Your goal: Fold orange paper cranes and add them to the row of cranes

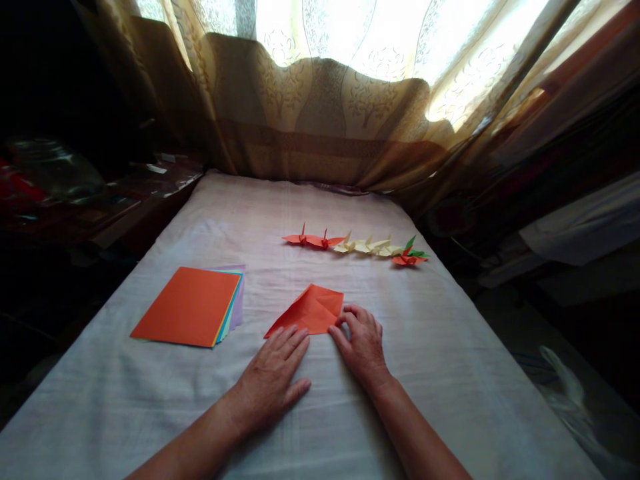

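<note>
A partly folded sheet of orange origami paper (315, 310) lies on the cloth-covered table (430, 400) in front of me. My left hand (275, 370) rests flat with fingers stretched out, its fingertips on the paper's near left edge and its thumb apart on the cloth. At the paper's right corner, my right hand (361, 340) has thumb and curled fingers closed on the edge. The paper's far side rises to a point, and creases run across its face.
To the left lies a stack of coloured paper squares (187, 307), orange on top. Several folded paper cranes (370, 247) stand in a row at the back right, in orange, cream and green. Behind the table hangs a patterned curtain (320, 113). A glass jar (55, 170) sits in shadow at left.
</note>
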Demonstrator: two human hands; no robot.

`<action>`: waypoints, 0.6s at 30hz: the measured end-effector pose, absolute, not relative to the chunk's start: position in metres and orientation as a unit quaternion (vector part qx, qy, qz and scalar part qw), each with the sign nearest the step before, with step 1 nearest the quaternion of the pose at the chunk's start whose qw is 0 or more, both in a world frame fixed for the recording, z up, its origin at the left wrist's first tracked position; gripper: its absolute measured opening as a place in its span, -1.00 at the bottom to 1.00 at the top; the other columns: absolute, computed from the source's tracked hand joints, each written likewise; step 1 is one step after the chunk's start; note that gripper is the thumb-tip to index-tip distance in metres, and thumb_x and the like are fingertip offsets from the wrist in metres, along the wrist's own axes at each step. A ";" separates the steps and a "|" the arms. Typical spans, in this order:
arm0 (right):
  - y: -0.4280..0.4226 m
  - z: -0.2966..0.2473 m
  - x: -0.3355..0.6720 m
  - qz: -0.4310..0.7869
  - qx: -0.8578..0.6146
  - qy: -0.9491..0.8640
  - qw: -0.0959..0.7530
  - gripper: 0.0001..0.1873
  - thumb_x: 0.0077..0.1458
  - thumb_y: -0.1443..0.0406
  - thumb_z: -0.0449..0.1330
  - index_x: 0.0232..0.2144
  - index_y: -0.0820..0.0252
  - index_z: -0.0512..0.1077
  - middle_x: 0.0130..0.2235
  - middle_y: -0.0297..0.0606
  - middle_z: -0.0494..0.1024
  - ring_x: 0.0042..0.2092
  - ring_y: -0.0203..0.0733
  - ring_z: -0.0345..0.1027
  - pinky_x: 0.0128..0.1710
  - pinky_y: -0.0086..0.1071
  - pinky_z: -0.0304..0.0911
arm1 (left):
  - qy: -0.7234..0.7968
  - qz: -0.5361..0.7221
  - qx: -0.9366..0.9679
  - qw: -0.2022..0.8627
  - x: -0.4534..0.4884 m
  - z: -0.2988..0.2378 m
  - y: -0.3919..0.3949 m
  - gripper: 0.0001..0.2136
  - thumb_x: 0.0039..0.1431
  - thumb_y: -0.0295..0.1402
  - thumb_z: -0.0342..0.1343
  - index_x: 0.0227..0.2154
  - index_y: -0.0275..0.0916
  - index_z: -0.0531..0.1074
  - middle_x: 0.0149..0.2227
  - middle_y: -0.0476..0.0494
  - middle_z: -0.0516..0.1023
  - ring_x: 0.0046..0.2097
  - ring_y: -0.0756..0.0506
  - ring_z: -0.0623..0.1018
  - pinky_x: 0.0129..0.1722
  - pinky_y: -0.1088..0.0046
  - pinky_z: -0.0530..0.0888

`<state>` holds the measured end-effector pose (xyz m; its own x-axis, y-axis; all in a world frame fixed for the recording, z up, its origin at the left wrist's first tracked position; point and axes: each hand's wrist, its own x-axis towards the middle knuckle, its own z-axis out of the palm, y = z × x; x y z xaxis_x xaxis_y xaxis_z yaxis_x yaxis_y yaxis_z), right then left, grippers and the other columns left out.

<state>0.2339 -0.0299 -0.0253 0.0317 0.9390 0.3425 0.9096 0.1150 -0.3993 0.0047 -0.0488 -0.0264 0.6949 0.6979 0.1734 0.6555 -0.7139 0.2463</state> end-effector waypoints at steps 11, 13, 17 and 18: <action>-0.038 -0.021 0.221 -0.035 -0.528 -0.818 0.225 -0.58 0.28 0.28 -0.02 0.16 0.18 0.31 0.25 -0.09 0.29 0.29 -0.05 0.05 0.25 -0.07 -0.07 | 0.367 0.132 0.918 0.076 0.005 -0.030 -0.047 -0.42 0.25 -0.15 0.04 0.28 -0.24 0.14 0.29 -0.23 0.24 0.29 -0.25 0.24 0.28 0.11 0.19; -0.040 -0.021 0.216 0.012 -0.506 -0.848 0.155 -0.48 0.30 0.16 -0.01 0.24 0.22 0.22 0.29 -0.10 0.21 0.32 -0.03 0.00 0.28 -0.04 -0.12 | 0.367 0.123 0.918 0.084 0.005 -0.030 -0.046 -0.40 0.25 -0.14 0.04 0.29 -0.24 0.12 0.30 -0.24 0.22 0.30 -0.25 0.23 0.28 0.11 0.19; -0.042 -0.018 0.211 0.088 -0.520 -0.846 0.074 -0.33 0.29 0.00 -0.04 0.30 0.24 0.09 0.35 -0.15 0.04 0.36 -0.02 -0.11 0.32 0.01 -0.20 | 0.345 0.096 0.927 0.115 -0.003 -0.023 -0.042 -0.36 0.27 -0.07 0.01 0.32 -0.22 0.04 0.31 -0.24 0.19 0.32 -0.22 0.19 0.28 0.15 0.18; -0.042 -0.017 0.211 0.097 -0.523 -0.844 0.066 -0.31 0.29 -0.02 -0.04 0.31 0.24 0.07 0.36 -0.15 0.00 0.37 -0.03 -0.14 0.33 0.02 -0.22 | 0.338 0.086 0.929 0.122 -0.008 -0.020 -0.042 -0.35 0.27 -0.06 0.00 0.32 -0.22 0.04 0.32 -0.24 0.19 0.32 -0.22 0.19 0.29 0.16 0.17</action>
<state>0.2114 -0.0416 -0.0172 -0.4450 0.8955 0.0103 0.8700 0.4350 -0.2322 -0.0075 -0.0417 -0.0204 0.7570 0.6488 0.0772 0.6068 -0.7419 0.2853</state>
